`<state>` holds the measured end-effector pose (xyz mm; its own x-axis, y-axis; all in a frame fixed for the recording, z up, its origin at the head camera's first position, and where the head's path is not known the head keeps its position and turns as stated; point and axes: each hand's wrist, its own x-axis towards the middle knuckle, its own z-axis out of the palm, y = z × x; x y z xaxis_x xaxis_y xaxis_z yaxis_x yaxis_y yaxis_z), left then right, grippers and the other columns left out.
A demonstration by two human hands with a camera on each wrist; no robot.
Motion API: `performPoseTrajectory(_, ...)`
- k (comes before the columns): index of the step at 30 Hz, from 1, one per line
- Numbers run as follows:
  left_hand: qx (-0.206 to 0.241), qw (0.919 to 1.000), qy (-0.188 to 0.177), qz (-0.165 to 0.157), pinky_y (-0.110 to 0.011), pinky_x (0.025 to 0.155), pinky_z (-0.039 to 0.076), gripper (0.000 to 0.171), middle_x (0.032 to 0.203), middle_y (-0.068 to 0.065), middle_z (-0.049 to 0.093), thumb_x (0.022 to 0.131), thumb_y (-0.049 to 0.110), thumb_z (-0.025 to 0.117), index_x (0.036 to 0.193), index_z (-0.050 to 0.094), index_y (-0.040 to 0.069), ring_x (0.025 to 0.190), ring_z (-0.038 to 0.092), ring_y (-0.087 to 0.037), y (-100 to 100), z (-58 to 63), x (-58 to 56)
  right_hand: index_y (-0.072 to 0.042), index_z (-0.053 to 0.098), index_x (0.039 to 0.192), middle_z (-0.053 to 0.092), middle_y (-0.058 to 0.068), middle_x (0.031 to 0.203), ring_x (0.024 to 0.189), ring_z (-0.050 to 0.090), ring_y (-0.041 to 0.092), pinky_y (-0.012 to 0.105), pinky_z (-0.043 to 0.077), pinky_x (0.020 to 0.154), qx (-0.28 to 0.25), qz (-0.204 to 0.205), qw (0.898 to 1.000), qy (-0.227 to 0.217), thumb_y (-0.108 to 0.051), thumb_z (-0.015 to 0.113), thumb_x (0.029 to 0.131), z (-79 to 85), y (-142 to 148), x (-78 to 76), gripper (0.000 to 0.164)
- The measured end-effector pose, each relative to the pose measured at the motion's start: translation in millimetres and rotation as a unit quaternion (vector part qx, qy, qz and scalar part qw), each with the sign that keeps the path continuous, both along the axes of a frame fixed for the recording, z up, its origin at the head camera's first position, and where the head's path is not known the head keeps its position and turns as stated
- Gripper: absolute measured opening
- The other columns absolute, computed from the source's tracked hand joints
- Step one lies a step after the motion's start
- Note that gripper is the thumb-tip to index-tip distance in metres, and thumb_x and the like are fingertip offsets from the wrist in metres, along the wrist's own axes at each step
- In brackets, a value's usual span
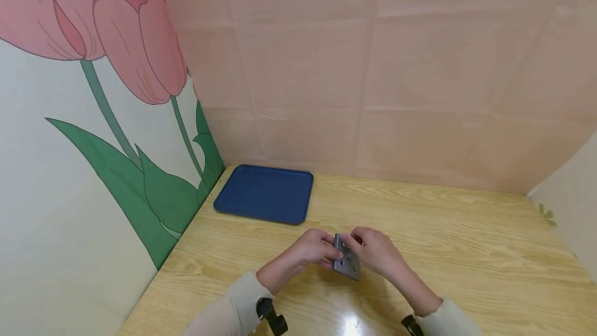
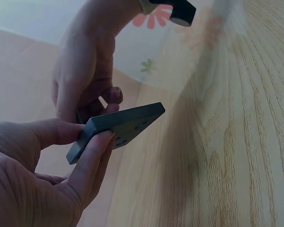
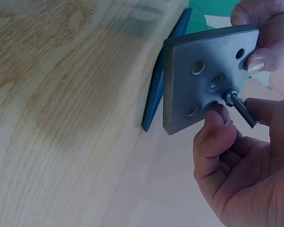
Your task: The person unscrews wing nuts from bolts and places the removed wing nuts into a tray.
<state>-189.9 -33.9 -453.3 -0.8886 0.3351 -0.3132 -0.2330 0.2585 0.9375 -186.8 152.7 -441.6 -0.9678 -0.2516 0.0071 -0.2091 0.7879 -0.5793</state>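
A square grey metal plate (image 3: 179, 90) is held up above the table, tilted, with several round holes and a threaded hole in its middle. My left hand (image 1: 309, 249) pinches it at one edge, thumb on one face and fingers on the other. A threaded bolt (image 3: 244, 112) sticks out from the plate near one corner, with a small nut (image 3: 229, 98) round it against the face. The thumb and curled finger of my right hand (image 1: 379, 254) close in on the nut from two sides, fingertips right at the plate.
A dark blue tray (image 1: 265, 194) lies flat at the back left of the wood-grain table (image 1: 466, 253). A pinkish sheet (image 1: 373, 66) covers the back wall. On the left stands a wall (image 1: 42, 180) with painted tulips.
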Motion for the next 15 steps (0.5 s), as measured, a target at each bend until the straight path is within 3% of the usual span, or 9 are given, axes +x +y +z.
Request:
performPoseTrajectory(8, 0.002, 0.9999, -0.009, -0.010, -0.034, 0.068, 0.062, 0.026, 0.091, -0.009, 0.072, 0.086, 0.002, 0.075, 0.111, 0.067, -0.003, 0.081, 0.073, -0.021, -1.2, 0.0, -0.8, -0.018, 0.069, 0.088, 0.062, -0.005, 0.079, 0.068, 0.052, 0.013, 0.030, 0.043, 0.057, -0.010, 0.013, 1.000, -0.005, -0.040, 0.065, 0.098, -0.6, 2.3, 1.3, 0.025)
performPoseTrajectory(15, 0.010, 0.9999, -0.008, -0.008, -0.033, 0.068, 0.062, 0.024, 0.093, -0.009, 0.072, 0.087, 0.002, 0.074, 0.109, 0.067, -0.004, 0.082, 0.073, -0.022, -0.8, -1.0, -1.6, -0.017, 0.068, 0.094, 0.067, -0.006, 0.085, 0.072, 0.057, 0.009, 0.027, 0.048, 0.060, -0.037, 0.037, 0.999, 0.004, -0.027, 0.072, 0.095, -3.5, 5.6, 0.7, 0.010)
